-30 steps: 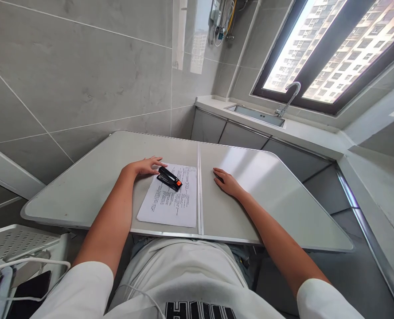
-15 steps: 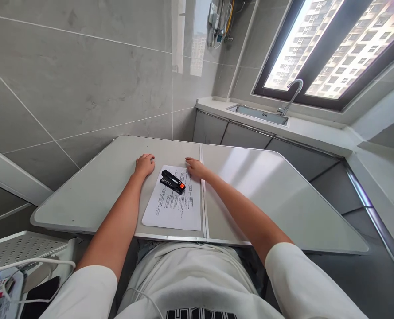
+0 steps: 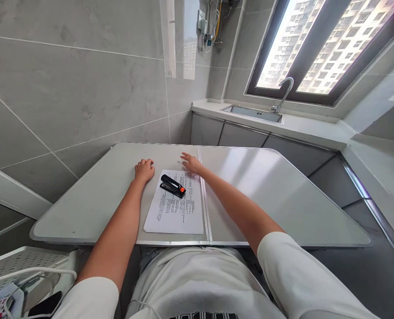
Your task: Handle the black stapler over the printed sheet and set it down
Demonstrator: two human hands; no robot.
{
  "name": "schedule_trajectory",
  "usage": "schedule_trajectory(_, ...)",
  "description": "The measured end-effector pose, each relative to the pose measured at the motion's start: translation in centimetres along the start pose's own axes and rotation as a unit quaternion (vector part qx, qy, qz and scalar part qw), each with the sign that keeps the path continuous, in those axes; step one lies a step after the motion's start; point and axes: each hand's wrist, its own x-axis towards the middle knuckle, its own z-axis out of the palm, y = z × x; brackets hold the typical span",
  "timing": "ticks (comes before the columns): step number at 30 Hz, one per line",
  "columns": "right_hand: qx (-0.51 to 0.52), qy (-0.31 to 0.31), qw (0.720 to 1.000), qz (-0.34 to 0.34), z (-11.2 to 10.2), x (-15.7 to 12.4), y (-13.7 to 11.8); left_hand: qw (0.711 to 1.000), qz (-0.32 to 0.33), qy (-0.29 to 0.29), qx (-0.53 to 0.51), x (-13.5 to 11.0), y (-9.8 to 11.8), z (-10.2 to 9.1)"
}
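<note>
Centre of frame: stapler [image 3: 173, 186] lies on the upper half of a printed paper [image 3: 175, 217], held by neither hand. The paper lies flat on the left half of the folding table [image 3: 266, 199], its right edge just beside the seam [image 3: 206, 212]; this placing probably gives it a smooth bed within reach of both arms.

Left hand [image 3: 144, 170], left of the paper's top corner, rests palm down on the table, apart from paper and stapler. Its fingers curl inward; the palm is hidden, so I cannot tell whether anything is under them. The pose reads as support, leaning lightly on the tabletop.

Right hand [image 3: 191, 164] reaches across the seam at the paper's top edge. Its fingers are spread and extended leftward, with nothing seen between them. A few dark specks [image 3: 179, 161] lie just beside the fingertips, too small to identify with confidence; their nearness may account for the outstretched fingers.

Orientation: the stapler's long axis runs diagonally, upper left to lower right. Its orange-marked end points lower right, toward the seam; the opposite end, where a gap shows between upper arm and base, points upper left, toward the left hand. The paper's long axis appears to run up the frame, away from the person.
</note>
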Motion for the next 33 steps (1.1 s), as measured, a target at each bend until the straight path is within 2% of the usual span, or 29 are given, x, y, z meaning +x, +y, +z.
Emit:
schedule_trajectory(3,-0.035,0.02,0.994,0.104,-3.0,-1.5,2.9,1.0,-0.001,0.006,0.002,-0.1,0.1,0.1)
schedule_trajectory(7,-0.088,0.029,0.972,0.217,-6.1,-6.0,8.8,1.0,0.003,0.016,0.005,-0.1,0.1,0.3)
schedule_trajectory(10,-0.119,0.042,0.959,0.254,-6.8,-10.1,12.4,1.0,0.005,0.019,0.008,0.0,0.0,0.4)
schedule_trajectory(12,-0.135,0.059,0.955,0.257,-6.5,-12.2,13.9,1.0,0.006,0.018,0.01,0.0,0.0,0.5)
schedule_trajectory(15,-0.152,0.081,0.953,0.247,-5.7,-13.8,14.7,1.0,0.007,0.016,0.01,0.1,0.1,0.5)
schedule_trajectory(20,-0.161,0.101,0.951,0.242,-4.7,-13.7,14.8,1.0,0.004,0.016,0.008,0.0,0.2,0.4)
schedule_trajectory(33,-0.161,0.105,0.954,0.228,-4.7,-13.9,15.3,1.0,-0.006,0.014,0.009,-0.2,0.5,0.0)
